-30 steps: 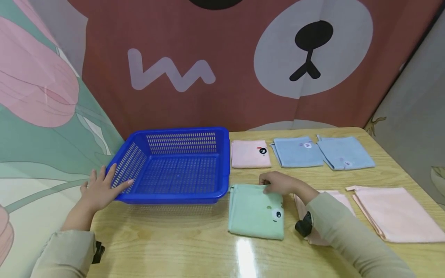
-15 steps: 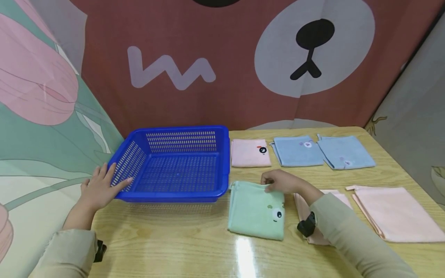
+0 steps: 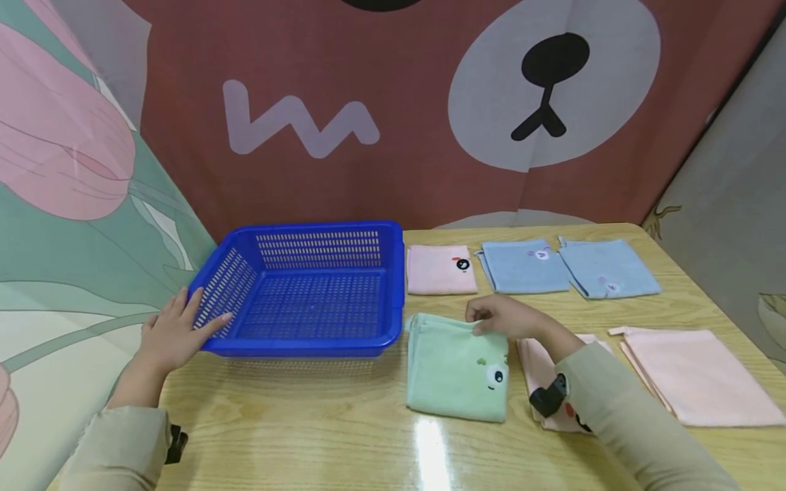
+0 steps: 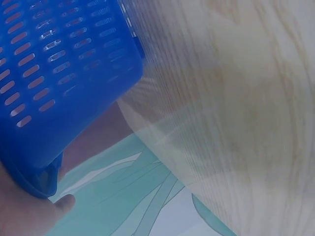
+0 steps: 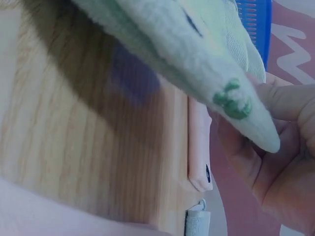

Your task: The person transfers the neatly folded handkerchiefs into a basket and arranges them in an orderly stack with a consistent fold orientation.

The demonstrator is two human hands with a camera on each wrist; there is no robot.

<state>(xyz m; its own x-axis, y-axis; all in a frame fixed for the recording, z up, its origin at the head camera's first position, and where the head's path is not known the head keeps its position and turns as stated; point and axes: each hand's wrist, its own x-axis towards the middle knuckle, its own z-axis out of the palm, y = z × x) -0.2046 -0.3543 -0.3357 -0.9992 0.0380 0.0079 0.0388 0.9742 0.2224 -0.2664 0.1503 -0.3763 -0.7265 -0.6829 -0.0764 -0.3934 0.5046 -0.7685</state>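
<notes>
My right hand (image 3: 506,318) pinches the upper right edge of a folded mint-green hand towel (image 3: 454,372) with an embroidered face. In the right wrist view the thumb (image 5: 285,98) lies on one side of the towel (image 5: 231,91), with curled fingers behind; part of the towel stands off the table. On the left, my left hand (image 3: 172,337) rests with spread, fairly straight fingers on the left rim of a blue plastic basket (image 3: 393,341). The left wrist view shows the basket's slotted wall (image 4: 64,59) and part of that hand (image 4: 24,211).
Behind the green towel lie a small pink folded towel (image 3: 439,271) and two blue ones, a nearer (image 3: 522,269) and a farther right (image 3: 614,273). Partly under my right forearm is a pink towel (image 3: 543,372); another (image 3: 700,375) lies at the table's (image 3: 307,436) right. A printed curtain (image 3: 338,184) hangs behind.
My right hand has shifted slightly right with the green towel's edge, and the towel's top has risen and moved a little right. The left hand has stayed on the basket.
</notes>
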